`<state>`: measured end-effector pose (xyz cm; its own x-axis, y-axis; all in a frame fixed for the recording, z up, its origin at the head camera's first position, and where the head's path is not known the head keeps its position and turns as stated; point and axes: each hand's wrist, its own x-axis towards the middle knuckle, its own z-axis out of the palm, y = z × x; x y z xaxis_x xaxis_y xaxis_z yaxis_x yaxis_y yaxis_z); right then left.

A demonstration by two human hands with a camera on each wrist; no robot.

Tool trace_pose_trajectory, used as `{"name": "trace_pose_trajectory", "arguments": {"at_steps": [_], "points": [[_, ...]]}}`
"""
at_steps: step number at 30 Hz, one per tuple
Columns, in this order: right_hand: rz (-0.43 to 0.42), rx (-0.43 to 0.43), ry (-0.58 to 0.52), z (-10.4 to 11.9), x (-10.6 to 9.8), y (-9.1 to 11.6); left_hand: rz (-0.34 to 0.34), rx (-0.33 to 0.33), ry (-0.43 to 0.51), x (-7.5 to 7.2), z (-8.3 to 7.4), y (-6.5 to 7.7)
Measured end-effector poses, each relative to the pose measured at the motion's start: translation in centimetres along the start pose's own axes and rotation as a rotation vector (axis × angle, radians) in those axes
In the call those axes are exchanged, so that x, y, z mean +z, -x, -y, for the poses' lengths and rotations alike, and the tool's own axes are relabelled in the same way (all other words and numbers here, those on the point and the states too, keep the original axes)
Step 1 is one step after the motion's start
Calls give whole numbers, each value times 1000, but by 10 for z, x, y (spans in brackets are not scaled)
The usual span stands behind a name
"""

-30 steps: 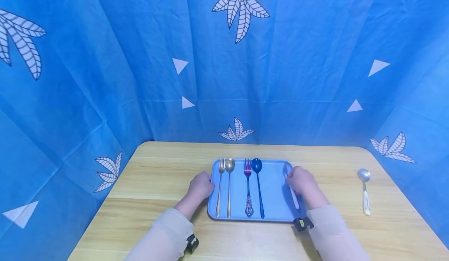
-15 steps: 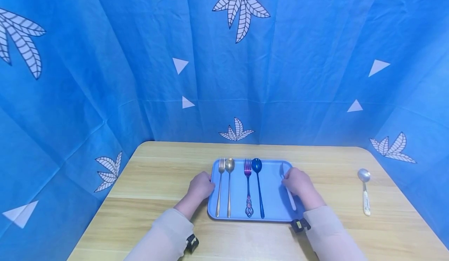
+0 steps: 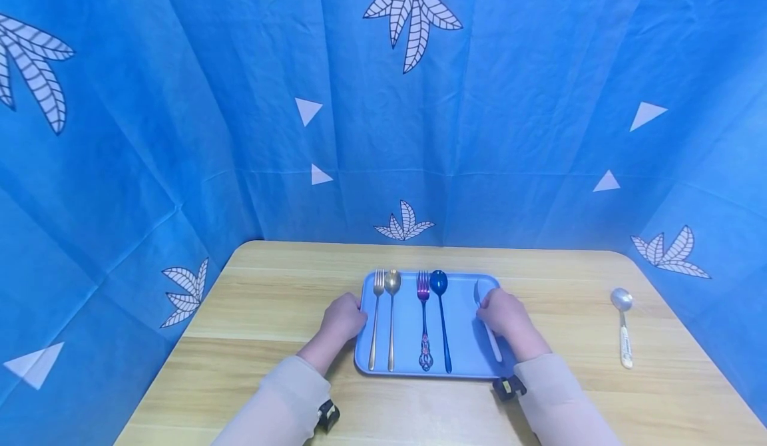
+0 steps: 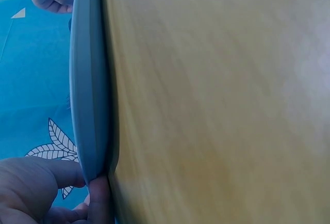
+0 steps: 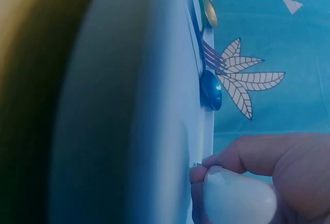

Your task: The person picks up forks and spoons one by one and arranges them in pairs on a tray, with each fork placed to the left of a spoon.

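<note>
My left hand pinches the left rim of the blue tray, thumb over the edge in the left wrist view. Over the tray's right end, my right hand holds a white-handled fork, its narrow metal head pointing away; the fingers hide its middle. In the right wrist view the pale handle end shows large under the thumb. On the tray lie a gold fork, a gold spoon, a purple-headed fork with an ornate handle, and a dark blue spoon.
A silver spoon with a white handle lies on the wooden table, right of the tray. Blue patterned cloth hangs behind and at both sides.
My right hand has moved slightly left with the white-handled fork, away from the tray's right rim and towards the blue spoon. The left hand and tray have stayed put.
</note>
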<state>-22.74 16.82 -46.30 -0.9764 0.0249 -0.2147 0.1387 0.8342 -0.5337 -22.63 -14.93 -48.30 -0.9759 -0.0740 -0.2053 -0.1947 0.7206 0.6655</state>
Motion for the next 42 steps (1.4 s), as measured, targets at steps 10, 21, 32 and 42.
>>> {"name": "trace_pose_trajectory", "arguments": {"at_steps": [10, 21, 32, 42], "points": [[7, 0, -7, 3, 2, 1, 0, 21, 0, -2, -1, 4], [24, 31, -35, 5, 6, 1, -9, 13, -6, -3, -2, 3], [26, 35, -50, 8, 8, 3, 1, 26, -3, -2, 1, 3], [24, 35, -47, 8, 13, 1, 7, 21, 10, -3, 0, 3]]}}
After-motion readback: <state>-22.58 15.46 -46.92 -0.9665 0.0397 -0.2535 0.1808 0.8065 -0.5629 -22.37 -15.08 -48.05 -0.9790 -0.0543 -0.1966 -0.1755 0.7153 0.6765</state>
